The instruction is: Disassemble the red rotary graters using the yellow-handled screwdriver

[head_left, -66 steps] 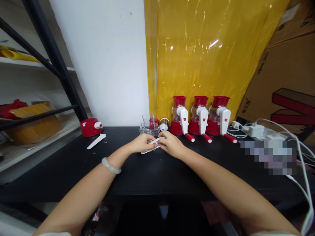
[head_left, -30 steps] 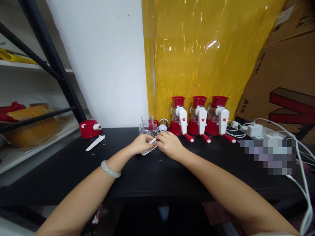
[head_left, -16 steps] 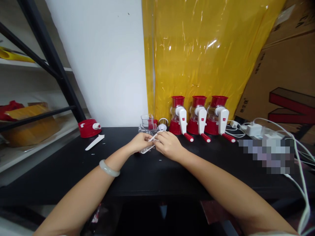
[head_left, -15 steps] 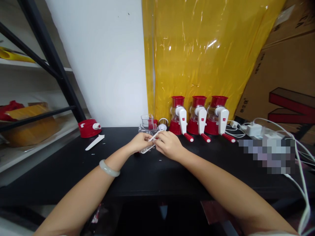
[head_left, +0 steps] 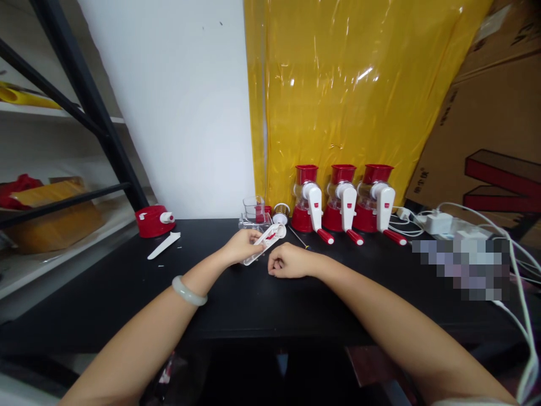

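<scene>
Pinched in my left hand (head_left: 244, 246) is a white crank handle (head_left: 257, 250), its hollow side facing up, with a small red piece (head_left: 273, 235) in its round-ended far part. My right hand (head_left: 291, 261) is just to the right, apart from the handle, low over the black table. Its fingers are curled closed, and anything inside them is hidden. Behind the handle stands a clear plastic housing (head_left: 253, 210). A metal grating drum (head_left: 280, 213) is beside that. A thin metal rod (head_left: 298, 237), like a screwdriver shaft, lies behind my right hand.
Three red and white rotary graters (head_left: 343, 197) line the back of the black table (head_left: 220, 307). At left are a red base (head_left: 153, 221) and a white handle cover (head_left: 164, 246). White cables and adapters (head_left: 437, 221) lie at right, near a cardboard box (head_left: 486, 124).
My right hand has come off the white handle and moved slightly down toward me, its fingers curled. The red piece and the thin rod now show. My left hand still holds the handle.
</scene>
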### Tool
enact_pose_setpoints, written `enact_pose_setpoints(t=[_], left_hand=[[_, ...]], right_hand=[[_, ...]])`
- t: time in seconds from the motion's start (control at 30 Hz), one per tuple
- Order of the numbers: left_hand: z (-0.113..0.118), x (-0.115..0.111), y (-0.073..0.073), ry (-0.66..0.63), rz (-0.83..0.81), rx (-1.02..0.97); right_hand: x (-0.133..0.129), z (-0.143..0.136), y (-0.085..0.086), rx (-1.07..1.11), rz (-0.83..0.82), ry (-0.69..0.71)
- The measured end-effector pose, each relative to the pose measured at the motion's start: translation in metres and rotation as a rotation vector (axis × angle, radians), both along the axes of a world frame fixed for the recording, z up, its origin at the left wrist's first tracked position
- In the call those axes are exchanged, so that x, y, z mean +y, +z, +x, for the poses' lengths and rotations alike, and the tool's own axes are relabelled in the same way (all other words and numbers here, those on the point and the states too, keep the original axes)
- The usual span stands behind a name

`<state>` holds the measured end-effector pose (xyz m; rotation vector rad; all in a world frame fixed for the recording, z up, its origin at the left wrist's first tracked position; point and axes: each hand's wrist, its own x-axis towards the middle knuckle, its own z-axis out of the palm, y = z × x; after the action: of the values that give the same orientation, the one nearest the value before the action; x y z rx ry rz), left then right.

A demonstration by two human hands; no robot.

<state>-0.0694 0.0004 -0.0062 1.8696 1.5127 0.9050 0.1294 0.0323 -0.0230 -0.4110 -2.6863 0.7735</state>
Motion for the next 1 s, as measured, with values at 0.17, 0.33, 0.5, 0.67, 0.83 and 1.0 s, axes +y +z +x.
enact_pose_setpoints(t=[0.17, 0.33, 0.5, 0.67, 0.83, 1.0], left_hand=[[-0.001, 0.001, -0.002, -0.010, 0.006, 0.017], [0.001, -0.002, 0.000, 0.002, -0.032, 0.080], [0.001, -0.004, -0.002, -0.080, -0.039, 0.088], [-0.001, -0.002, -0.007, -0.165, -0.013, 0.126], [0.000, -0.003, -0.008, -0.185, -0.015, 0.155], [0.001, -0.005, -0.007, -0.207, -0.010, 0.188]], right_hand=[[0.003, 0.003, 0.004, 0.132, 0.069, -0.053], [0.007, 0.006, 0.013, 0.452, 0.388, -0.343], [0.017, 0.005, 0.002, 0.339, 0.422, -0.356], [0.025, 0.002, -0.012, 0.275, 0.316, -0.261], [0.023, 0.002, -0.010, 0.268, 0.306, -0.272], [0.019, 0.001, -0.008, 0.260, 0.285, -0.273]])
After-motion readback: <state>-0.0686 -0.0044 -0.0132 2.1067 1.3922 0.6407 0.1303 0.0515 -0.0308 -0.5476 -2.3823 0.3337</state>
